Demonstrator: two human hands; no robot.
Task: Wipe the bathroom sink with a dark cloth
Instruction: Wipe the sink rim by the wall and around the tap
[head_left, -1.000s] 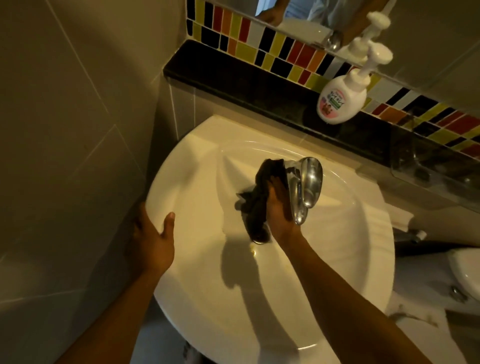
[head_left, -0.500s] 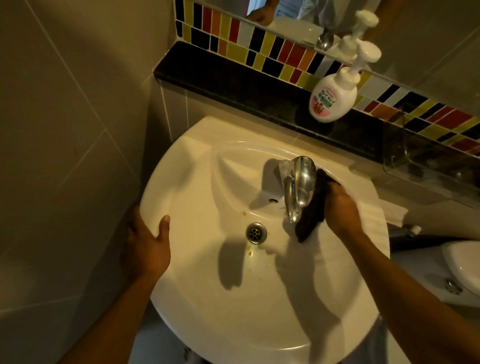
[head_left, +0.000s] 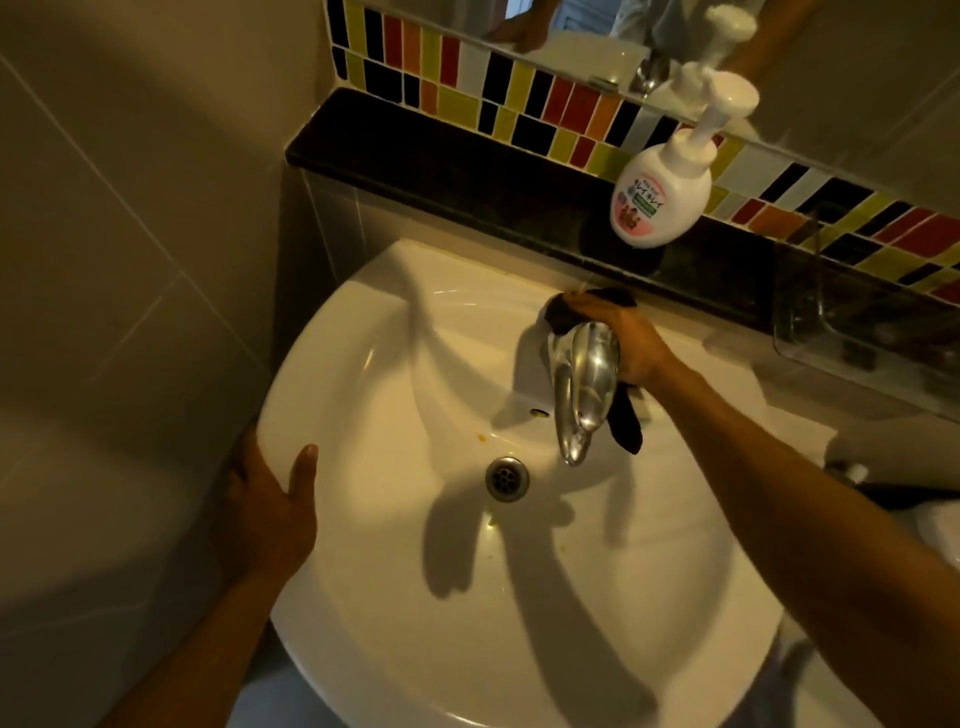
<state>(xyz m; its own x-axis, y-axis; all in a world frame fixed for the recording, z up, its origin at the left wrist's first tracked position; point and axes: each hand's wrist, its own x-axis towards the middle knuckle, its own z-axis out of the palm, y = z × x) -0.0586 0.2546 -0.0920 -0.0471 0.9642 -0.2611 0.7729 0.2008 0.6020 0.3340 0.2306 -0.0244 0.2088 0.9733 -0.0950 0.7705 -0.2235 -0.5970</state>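
Head view. The right hand (head_left: 631, 345) reaches across the white sink (head_left: 597, 613) to its back edge, forearm running diagonally from the lower right. Its fingers curl closed around the dark cloth (head_left: 563, 310), pressing it against the rim behind the base of the chrome faucet (head_left: 584, 382); a loose tail of the cloth hangs down to the right of the spout, just beside it. The left hand (head_left: 270, 506) rests on the sink's left edge, thumb laid on top of the rim and fingers wrapped below it, holding only the rim. In the basin, the metal drain (head_left: 506, 478) sits at the centre, with small yellowish specks (head_left: 482, 438) near it. A white pump soap bottle (head_left: 662, 200) stands on the black ledge (head_left: 441, 171) behind the sink, toward its right end.
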